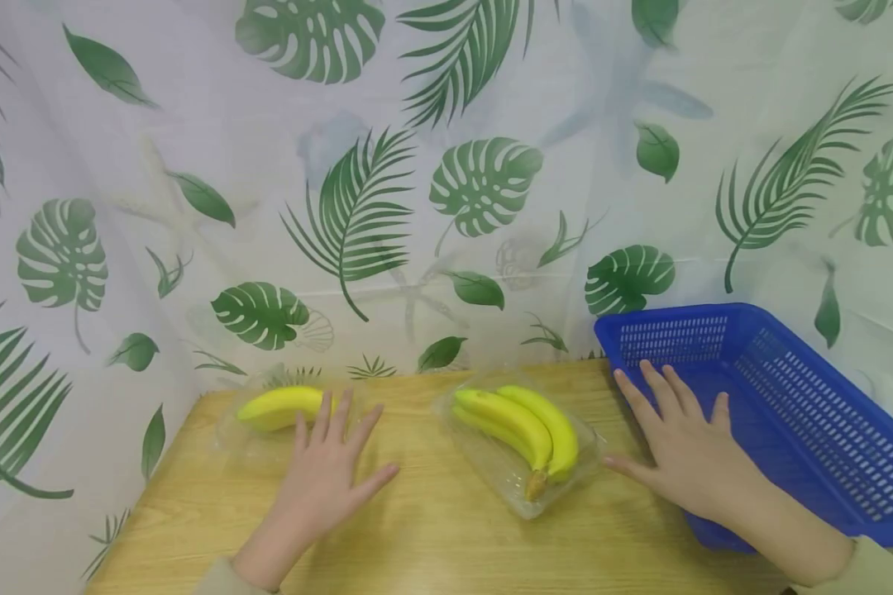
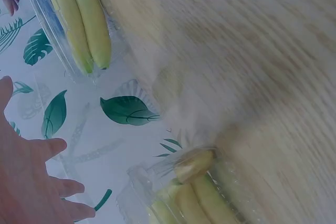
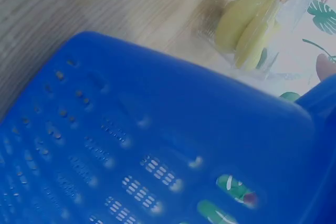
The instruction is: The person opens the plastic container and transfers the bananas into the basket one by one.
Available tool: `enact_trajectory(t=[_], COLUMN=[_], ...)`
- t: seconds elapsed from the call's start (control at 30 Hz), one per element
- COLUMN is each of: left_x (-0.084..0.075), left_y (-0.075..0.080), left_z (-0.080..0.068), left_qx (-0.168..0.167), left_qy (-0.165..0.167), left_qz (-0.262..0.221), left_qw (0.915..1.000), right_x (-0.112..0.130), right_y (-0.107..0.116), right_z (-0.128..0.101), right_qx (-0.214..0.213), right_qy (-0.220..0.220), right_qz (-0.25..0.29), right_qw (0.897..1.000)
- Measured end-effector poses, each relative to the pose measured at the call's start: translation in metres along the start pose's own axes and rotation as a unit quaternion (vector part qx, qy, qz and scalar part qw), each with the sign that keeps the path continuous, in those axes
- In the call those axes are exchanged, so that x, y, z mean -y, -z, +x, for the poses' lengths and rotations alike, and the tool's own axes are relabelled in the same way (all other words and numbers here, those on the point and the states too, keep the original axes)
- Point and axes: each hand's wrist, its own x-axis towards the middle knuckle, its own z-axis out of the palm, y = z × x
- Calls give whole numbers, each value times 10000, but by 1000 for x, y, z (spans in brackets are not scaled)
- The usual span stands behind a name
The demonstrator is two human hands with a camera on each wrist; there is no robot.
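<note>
Mid banana pack [image 1: 519, 442]: long axis diagonal, stems twd camera.

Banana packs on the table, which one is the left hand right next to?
The far-left pack, by the leaf curtain; the left hand overlaps its near edge. The other pack lies mid-table, nearer the blue basket.

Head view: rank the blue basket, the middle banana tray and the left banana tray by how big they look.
1. Blue basket, clearly largest.
2. Middle banana tray.
3. Left banana tray. It is partly behind the left hand, so its rank against the middle tray is unsure.
</note>
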Motion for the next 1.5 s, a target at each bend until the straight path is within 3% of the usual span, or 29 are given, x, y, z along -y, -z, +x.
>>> enact_trajectory(t=[0.6,1.5], left_x=[-12,-52], left_y=[-7,-30], left_z=[21,60], left_qx=[254,248], left_qy=[-238,-753], left_qz=[-103,-391], left_qw=[9993,9961], right_x=[28,59], right_y=[4,-19], right_z=[10,10], right_qx=[-30,-222], right_qy=[250,602], right_qz=[162,263], right_qw=[9996,9976])
